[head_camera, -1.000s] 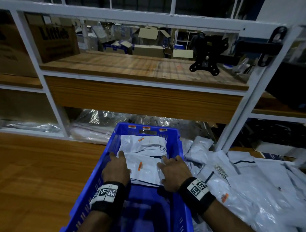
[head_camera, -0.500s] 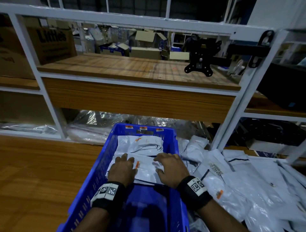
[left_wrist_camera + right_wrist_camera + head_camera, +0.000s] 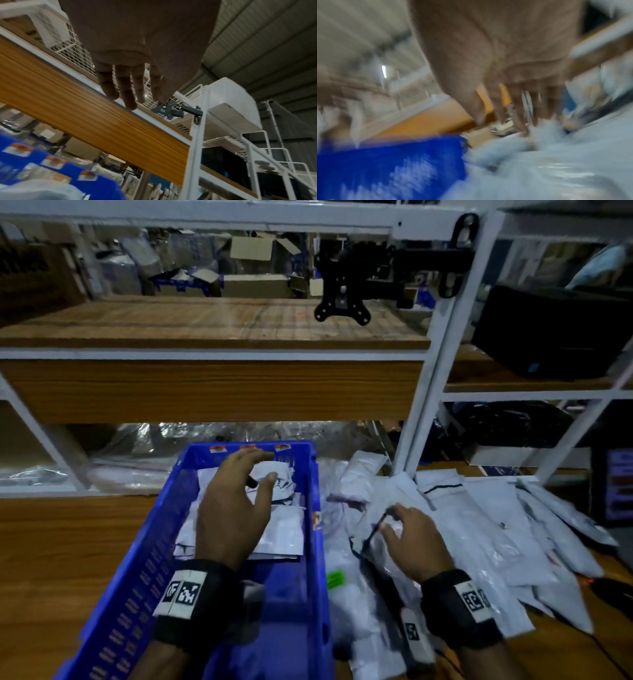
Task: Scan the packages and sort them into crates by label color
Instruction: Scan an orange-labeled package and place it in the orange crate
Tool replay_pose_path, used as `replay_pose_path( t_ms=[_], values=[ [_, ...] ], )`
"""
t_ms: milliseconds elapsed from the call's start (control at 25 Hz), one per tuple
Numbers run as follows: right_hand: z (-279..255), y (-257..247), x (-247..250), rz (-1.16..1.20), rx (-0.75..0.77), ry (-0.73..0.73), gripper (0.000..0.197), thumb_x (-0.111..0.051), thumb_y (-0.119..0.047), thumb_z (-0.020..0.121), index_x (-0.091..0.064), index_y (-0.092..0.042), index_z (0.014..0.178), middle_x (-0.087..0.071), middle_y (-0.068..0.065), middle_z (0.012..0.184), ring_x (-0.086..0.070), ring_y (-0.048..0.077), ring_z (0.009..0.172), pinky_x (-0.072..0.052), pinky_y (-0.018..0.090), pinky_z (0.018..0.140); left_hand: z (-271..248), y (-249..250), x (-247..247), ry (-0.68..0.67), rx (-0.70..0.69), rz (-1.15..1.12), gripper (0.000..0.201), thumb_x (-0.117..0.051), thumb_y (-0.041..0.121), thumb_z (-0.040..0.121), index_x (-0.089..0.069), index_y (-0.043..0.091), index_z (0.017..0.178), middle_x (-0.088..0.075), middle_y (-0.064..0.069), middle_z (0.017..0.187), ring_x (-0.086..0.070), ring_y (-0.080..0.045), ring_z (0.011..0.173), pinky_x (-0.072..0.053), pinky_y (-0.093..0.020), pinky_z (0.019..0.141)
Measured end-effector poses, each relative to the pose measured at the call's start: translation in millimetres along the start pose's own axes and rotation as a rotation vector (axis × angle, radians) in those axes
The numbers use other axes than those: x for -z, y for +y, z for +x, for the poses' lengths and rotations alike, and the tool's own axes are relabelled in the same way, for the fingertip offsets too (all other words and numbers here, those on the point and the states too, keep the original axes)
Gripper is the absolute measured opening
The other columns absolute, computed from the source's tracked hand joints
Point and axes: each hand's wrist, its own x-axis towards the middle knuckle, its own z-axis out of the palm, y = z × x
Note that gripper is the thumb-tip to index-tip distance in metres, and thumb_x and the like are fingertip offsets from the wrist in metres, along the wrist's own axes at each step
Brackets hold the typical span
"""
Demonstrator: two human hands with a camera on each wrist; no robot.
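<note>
Right hand is down on the pile of white poly mailers on the table, just right of the blue crate. Fingers are spread over one glossy package with a dark edge, but I can't tell if it's really gripped; the right wrist view is a total blur. Left hand hangs over the crate, fingers loose and apart, holding nothing.

The crate has a few white packages lying flat inside and orange tags along its far rim. One mailer beside the crate shows a green label.

These bags look light, floppy and slick, so I'd guess a flat palm just skids. Better to pinch a corner or a seam edge, thumb underneath, and peel it off the heap so the neighbours don't come along. Nothing looks fragile, but the plastic will slide out of a lazy grip.
</note>
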Motion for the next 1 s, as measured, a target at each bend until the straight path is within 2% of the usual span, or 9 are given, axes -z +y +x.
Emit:
replay_pose_path(
  t_ms=[80,200,360,480,600,680,760,880,1000],
  values=[
    [-5,46,7,-0.337,-0.193,-0.186,0.047,-0.059,-0.050,0.093,-0.060,-0.021,0.130,-0.063,0.010,0.128,-0.056,0.033,0.121,-0.048,0.040,0.100,-1,33,-24,-0.045,-0.022,-0.052,0.030,-0.070,0.022,0.099,-0.066,0.027,0.129,-0.063,0.009,0.129,-0.066,-0.011,0.086,-0.048,-0.030,0.084],
    [-16,83,6,-0.424,-0.180,-0.308,0.052,-0.066,-0.056,0.084,-0.057,-0.026,0.126,-0.064,0.006,0.125,-0.060,0.031,0.118,-0.049,0.038,0.096,-9,73,-60,-0.135,-0.024,-0.071,0.031,-0.069,0.026,0.099,-0.065,0.029,0.130,-0.063,0.011,0.128,-0.066,-0.012,0.096,-0.053,-0.031,0.084],
    [-16,111,18,-0.091,-0.130,-0.221,0.028,-0.078,-0.033,0.083,-0.063,-0.027,0.105,-0.070,-0.002,0.105,-0.067,0.023,0.100,-0.053,0.035,0.086,-23,112,-105,-0.200,0.040,-0.026,0.031,-0.068,0.034,0.100,-0.062,0.036,0.130,-0.060,0.019,0.123,-0.059,0.003,0.089,-0.048,-0.025,0.076],
    [-10,129,48,0.249,-0.071,-0.173,0.023,-0.077,-0.016,0.087,-0.057,-0.027,0.081,-0.065,-0.012,0.080,-0.062,0.008,0.078,-0.049,0.017,0.067,-37,126,-138,-0.200,0.142,0.000,0.033,-0.069,0.035,0.099,-0.062,0.037,0.131,-0.061,0.019,0.123,-0.060,0.000,0.091,-0.049,-0.023,0.076],
    [-5,148,80,0.488,0.042,-0.199,0.019,-0.075,-0.018,0.091,-0.061,-0.030,0.088,-0.066,-0.016,0.084,-0.060,-0.002,0.082,-0.047,0.013,0.075,-55,138,-173,-0.200,0.332,0.008,0.046,-0.070,0.041,0.098,-0.055,0.032,0.141,-0.060,0.014,0.134,-0.063,-0.008,0.107,-0.051,-0.029,0.087],
    [-5,165,98,0.619,0.090,-0.267,0.014,-0.072,-0.027,0.091,-0.064,-0.027,0.102,-0.070,-0.010,0.099,-0.065,0.009,0.098,-0.052,0.027,0.089,-70,149,-205,-0.222,0.472,-0.076,0.053,-0.070,0.045,0.098,-0.050,0.030,0.145,-0.056,0.016,0.136,-0.060,-0.011,0.121,-0.051,-0.035,0.100],
    [-12,176,114,0.691,0.140,-0.302,0.023,-0.068,-0.030,0.090,-0.065,-0.023,0.111,-0.072,-0.006,0.106,-0.068,0.014,0.103,-0.055,0.032,0.090,-82,163,-232,-0.255,0.614,-0.263,0.041,-0.071,0.050,0.096,-0.057,0.029,0.129,-0.065,0.015,0.129,-0.065,-0.011,0.118,-0.052,-0.038,0.104],
    [-26,190,138,0.727,0.156,-0.341,0.024,-0.071,-0.022,0.092,-0.064,-0.023,0.115,-0.074,-0.008,0.107,-0.070,0.010,0.100,-0.057,0.026,0.084,-93,186,-263,-0.210,0.715,-0.568,0.025,-0.073,0.031,0.100,-0.068,0.013,0.117,-0.080,-0.007,0.108,-0.077,-0.021,0.100,-0.063,-0.045,0.090],
    [-34,213,153,0.647,0.077,-0.271,0.019,-0.070,-0.028,0.097,-0.064,-0.032,0.114,-0.073,-0.015,0.105,-0.070,0.004,0.098,-0.058,0.023,0.081,-90,204,-275,-0.172,0.716,-0.617,0.014,-0.072,0.018,0.100,-0.069,0.010,0.111,-0.081,-0.006,0.099,-0.078,-0.020,0.095,-0.065,-0.038,0.080]
  ],
)
